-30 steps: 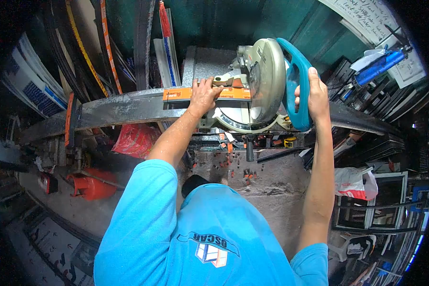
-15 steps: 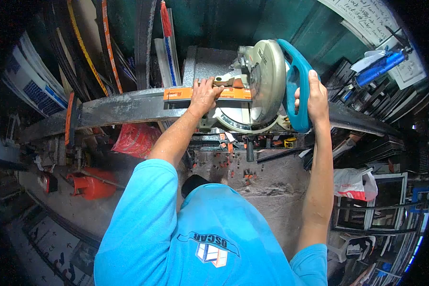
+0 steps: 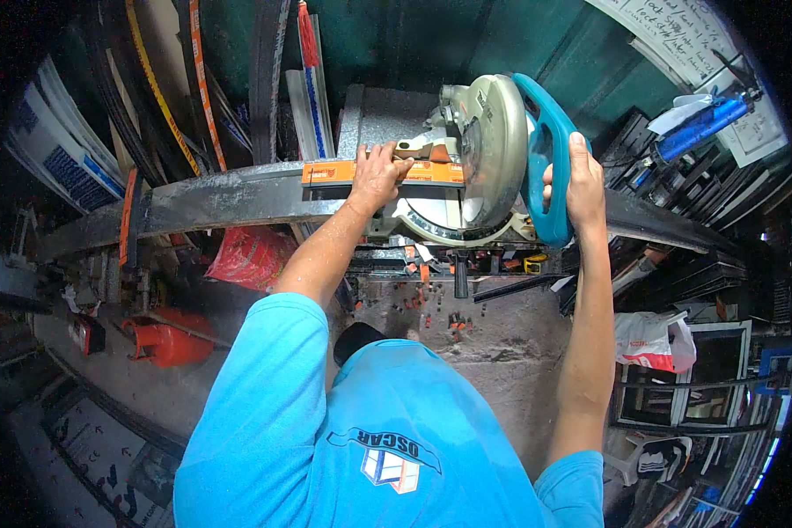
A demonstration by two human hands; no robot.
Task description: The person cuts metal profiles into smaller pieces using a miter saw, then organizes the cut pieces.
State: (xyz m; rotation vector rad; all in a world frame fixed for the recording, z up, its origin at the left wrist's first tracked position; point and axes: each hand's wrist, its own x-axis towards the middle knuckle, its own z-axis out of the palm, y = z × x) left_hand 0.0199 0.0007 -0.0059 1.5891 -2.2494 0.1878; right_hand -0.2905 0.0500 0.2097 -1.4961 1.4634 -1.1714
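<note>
A miter saw with a pale round blade guard (image 3: 500,145) stands at the bench. My right hand (image 3: 579,180) is closed round its teal handle (image 3: 550,132), thumb pointing up. Left of the blade guard, a short profile with orange film (image 3: 330,172) lies across the saw's base against the fence. My left hand (image 3: 380,176) presses on this profile, its fingers over the top edge near the saw's clamp area. The profile's right end is beside the guard. The blade is mostly hidden by the guard.
A long metal bench rail (image 3: 229,198) runs left and right of the saw. Long profiles (image 3: 194,79) lean at the back left. Below are a red gas cylinder (image 3: 172,339), a red bag (image 3: 251,258) and orange offcuts on the floor. A white plastic bag (image 3: 651,339) hangs at right.
</note>
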